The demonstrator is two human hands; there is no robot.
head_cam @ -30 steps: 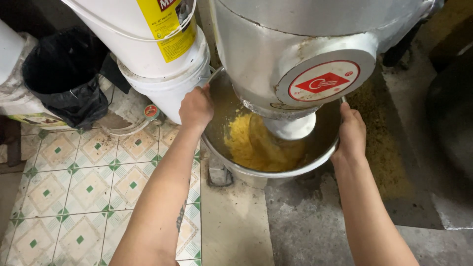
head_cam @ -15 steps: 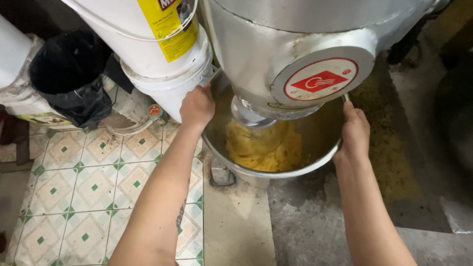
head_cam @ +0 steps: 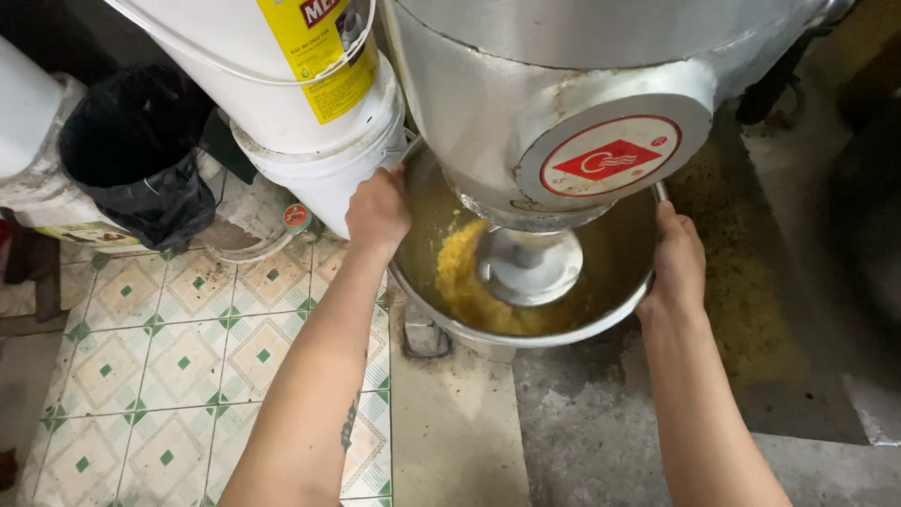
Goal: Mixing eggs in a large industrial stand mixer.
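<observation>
A large steel mixing bowl (head_cam: 601, 324) sits under the head of a grey floor mixer (head_cam: 526, 103), which bears a round red and white badge. Yellow dough (head_cam: 460, 277) lies in the bowl's left half, beside the mixer's metal attachment (head_cam: 530, 263). My left hand (head_cam: 377, 211) grips the bowl's left rim. My right hand (head_cam: 678, 258) grips the right rim. The mixer head hides the back of the bowl.
Two stacked white plastic buckets (head_cam: 310, 122), one with a yellow label, stand left of the mixer. A bin lined with a black bag (head_cam: 141, 155) is further left. Green-patterned floor tiles (head_cam: 169, 357) lie at left, bare concrete (head_cam: 582, 432) below the bowl.
The view has shifted so the mixer head covers more of the bowl. The dough now shows mostly at the left. Both hands stay on the rim.
</observation>
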